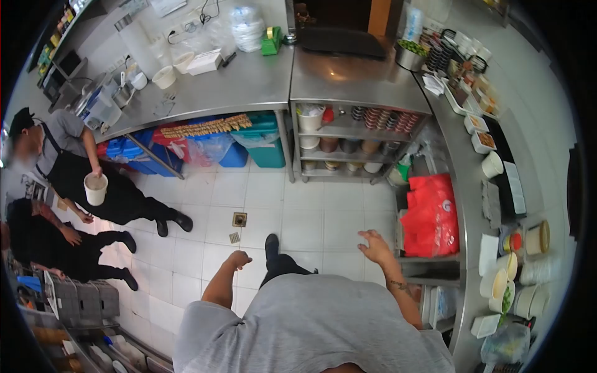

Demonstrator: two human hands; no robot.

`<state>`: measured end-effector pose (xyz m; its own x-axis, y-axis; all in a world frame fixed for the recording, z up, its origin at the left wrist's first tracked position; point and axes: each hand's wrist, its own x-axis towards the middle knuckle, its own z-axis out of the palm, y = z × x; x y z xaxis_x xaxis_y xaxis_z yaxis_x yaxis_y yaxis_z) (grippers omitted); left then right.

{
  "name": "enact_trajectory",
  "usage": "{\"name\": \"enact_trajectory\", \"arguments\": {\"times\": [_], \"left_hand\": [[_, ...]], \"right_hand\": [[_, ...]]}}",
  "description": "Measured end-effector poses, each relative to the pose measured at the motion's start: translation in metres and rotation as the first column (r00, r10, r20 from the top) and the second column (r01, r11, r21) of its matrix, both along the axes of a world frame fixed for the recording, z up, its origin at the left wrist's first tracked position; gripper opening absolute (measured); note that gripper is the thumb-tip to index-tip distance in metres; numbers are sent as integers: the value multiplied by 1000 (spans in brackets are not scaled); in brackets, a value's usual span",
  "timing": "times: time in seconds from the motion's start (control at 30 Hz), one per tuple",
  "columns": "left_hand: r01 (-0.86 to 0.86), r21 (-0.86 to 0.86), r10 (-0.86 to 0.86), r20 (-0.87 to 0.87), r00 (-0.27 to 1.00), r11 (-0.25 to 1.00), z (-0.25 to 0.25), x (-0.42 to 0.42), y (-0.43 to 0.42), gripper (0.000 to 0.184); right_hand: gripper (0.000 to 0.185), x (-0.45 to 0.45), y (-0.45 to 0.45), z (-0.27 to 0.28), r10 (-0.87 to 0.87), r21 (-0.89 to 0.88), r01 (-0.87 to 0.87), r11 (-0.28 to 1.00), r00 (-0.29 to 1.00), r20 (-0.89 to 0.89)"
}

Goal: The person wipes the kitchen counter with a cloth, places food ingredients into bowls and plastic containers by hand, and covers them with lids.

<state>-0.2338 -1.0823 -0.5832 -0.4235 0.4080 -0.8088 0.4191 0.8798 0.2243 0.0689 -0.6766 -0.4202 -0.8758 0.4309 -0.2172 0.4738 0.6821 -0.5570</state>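
My left hand (237,260) hangs in front of my body above the tiled floor, loosely curled with a finger or thumb sticking out. I see nothing in it. To the right, my right hand (375,247) is held out with its fingers apart and holds nothing. The nearest thing to it is a bright red plastic bag (430,216) on a shelf below the right counter, a short gap away. Below my left hand's side of the floor lie a square drain (239,219) and a small loose grate (234,237).
A steel counter (249,81) runs along the far wall, with a teal bin (264,146) beneath. A shelf unit (348,102) holds several containers. The right counter (469,273) carries tubs and trays. At left, one person holds a white bucket (96,189); another stands near a grey crate (84,298).
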Motion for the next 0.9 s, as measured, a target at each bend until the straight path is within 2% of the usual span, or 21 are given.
{"name": "enact_trajectory", "arguments": {"times": [0.03, 0.07, 0.13, 0.2, 0.23, 0.3, 0.33, 0.37, 0.4, 0.43, 0.47, 0.5, 0.53, 0.57, 0.6, 0.67, 0.7, 0.73, 0.77, 0.83, 0.9], "left_hand": [[-227, 68, 227, 8, 974, 971, 36, -8, 7, 45], [-147, 147, 155, -44, 987, 978, 55, -34, 15, 43], [258, 300, -197, -219, 956, 918, -3, -127, 3, 37], [-337, 363, 344, 48, 938, 869, 105, -176, 43, 50], [-399, 459, 448, 1, 894, 794, 91, -225, 44, 54], [-308, 629, 478, -116, 871, 714, 146, -299, 62, 50], [-82, 710, 443, -341, 829, 700, 143, -353, 61, 40], [143, 843, 546, -454, 704, 518, 173, -445, 67, 30], [262, 784, 568, -597, 566, 563, 210, -480, 72, 25], [84, 877, 663, -416, 623, 472, 249, -506, 81, 29], [144, 874, 694, -459, 554, 464, 237, -570, 69, 34], [112, 745, 658, -640, 396, 657, 254, -605, 69, 41], [115, 650, 613, -752, 243, 752, 241, -651, 57, 49], [-6, 596, 587, -790, 174, 803, 244, -670, 57, 56], [-186, 523, 551, -817, 169, 832, 247, -680, 61, 60], [-202, 634, 635, -589, 500, 747, 204, -742, 56, 55], [-159, 324, 359, -876, 322, 933, 205, -711, 87, 46], [-81, 409, 413, -860, 300, 909, 201, -694, 120, 41], [-10, 494, 476, -832, 286, 870, 197, -679, 153, 35], [378, 683, 468, -715, 519, 625, 174, -650, 212, 27], [400, 778, 402, -604, 689, 484, 185, -559, 273, 24]], "right_hand": [[45, -19, -4, -5, 58, -49, -56, 997, 997, 49], [45, -39, -10, -10, 119, -100, -109, 989, 988, 95], [45, -81, -21, -19, 190, -161, -163, 973, 968, 166], [44, -118, -32, -25, 203, -187, -162, 969, 952, 228], [44, -136, -37, -29, 208, -178, -161, 971, 934, 289], [44, -176, -41, -32, 206, -161, -152, 975, 889, 409], [42, -196, -46, -24, 188, -161, -132, 978, 895, 404], [41, -230, -56, -18, 189, -228, -108, 968, 909, 372], [40, -249, -53, -12, 197, -279, -104, 955, 923, 330], [39, -265, -49, -8, 196, -323, -100, 941, 939, 283], [38, -275, -49, -4, 158, -331, -58, 942, 946, 282], [38, -280, -47, -6, 94, -347, 11, 938, 954, 284], [38, -279, -45, -9, 21, -365, 89, 927, 958, 286], [38, -274, -46, -13, -61, -384, 174, 907, 955, 289], [38, -264, -49, -21, -94, -315, 205, 927, 938, 334], [38, -238, -55, -32, -173, -170, 269, 948, 885, 433], [39, -232, -60, -17, -172, -145, 291, 946, 827, 535], [39, -225, -67, -13, -178, -143, 310, 940, 803, 569], [40, -216, -72, -9, -177, -139, 320, 937, 779, 601], [40, -203, -82, -28, -188, -188, 344, 920, 808, 559], [39, -198, -92, -27, -185, -222, 336, 915, 840, 510]]}}
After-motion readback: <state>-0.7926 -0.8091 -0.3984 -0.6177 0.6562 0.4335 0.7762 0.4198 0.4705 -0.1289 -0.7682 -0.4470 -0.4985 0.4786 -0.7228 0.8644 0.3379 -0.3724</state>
